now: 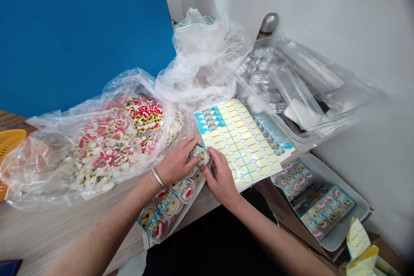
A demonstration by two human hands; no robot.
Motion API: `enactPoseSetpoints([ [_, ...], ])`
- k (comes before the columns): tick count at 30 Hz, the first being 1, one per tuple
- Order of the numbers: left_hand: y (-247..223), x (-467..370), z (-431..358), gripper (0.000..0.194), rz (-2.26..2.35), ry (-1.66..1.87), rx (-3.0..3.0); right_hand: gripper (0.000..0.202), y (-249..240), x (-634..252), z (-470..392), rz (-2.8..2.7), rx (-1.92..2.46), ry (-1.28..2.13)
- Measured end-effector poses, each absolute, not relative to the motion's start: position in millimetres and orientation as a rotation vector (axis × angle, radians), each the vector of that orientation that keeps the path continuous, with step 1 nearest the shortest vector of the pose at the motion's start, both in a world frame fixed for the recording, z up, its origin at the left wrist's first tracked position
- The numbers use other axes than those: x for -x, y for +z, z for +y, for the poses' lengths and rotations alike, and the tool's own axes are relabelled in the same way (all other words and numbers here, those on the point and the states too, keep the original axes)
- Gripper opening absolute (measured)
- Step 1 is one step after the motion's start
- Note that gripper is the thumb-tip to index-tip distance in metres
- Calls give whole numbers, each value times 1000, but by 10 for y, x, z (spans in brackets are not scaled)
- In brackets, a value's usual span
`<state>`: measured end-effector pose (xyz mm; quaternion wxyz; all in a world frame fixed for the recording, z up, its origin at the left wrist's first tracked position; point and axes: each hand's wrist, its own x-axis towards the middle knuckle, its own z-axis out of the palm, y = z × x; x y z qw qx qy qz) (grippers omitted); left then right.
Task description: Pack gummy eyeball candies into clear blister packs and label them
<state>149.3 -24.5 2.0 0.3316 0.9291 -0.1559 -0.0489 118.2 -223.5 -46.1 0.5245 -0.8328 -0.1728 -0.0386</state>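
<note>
**Both hands [176, 164] [224, 181] on the far clear pack [203, 154] of the row**

Left hand: laid over that pack from the left, fingers bent only slightly, thumb pointing right across it. Metal bangle [158, 179] on the wrist. Right hand: at the pack's right edge, thumb and forefinger a narrow gap apart. Fingers cover much of the pack, so can't tell whether either hand actually grips it.

Pack sits at the near edge of the table [119, 211], far end of a slanted row of packs [168, 203]. Row runs toward the near left, under the left wrist; red, white and yellow pieces plus blue print show through the plastic.

Just right and far of the hands: sticker sheet [239, 138], mostly pale yellow, blue printed labels at its far left corner. Left of the hands: big clear bag [48, 168] full of small discs [106, 146], red, white and yellow.

Farther out: crumpled plastic bag [200, 67] beyond the sheet. Clear tub [343, 133] to the right, with plastic shells [263, 79] inside; metal flask [269, 22] behind it. Lower right, below table level: grey bin [362, 213] of filled packs [328, 211]. Far left: orange basket [11, 142] beside the disc bag. Blue panel [80, 30] behind.
</note>
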Motion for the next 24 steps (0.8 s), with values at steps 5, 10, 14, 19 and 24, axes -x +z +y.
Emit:
enactPoseSetpoints([
  [5, 12, -1487, -246, 57, -376, -105, -2353, 54, -492, -1135, -2187, -415, 1997, -120],
  [10, 27, -1551, -246, 57, -440, -144, -2370, 61, -562, -1032, -2122, -324, 1979, -134],
  [14, 75, -1595, -225, 63, -461, -153, -2311, 71, -580, -904, -2115, -275, 1903, -36],
  [19, 89, -1518, -55, 69, -48, -174, -2092, 61, -470, -741, -2280, -114, 1754, 138],
  [24, 134, -1449, 72, 40, 226, -285, -1779, 34, -426, -533, -2251, -5, 1404, 610],
])
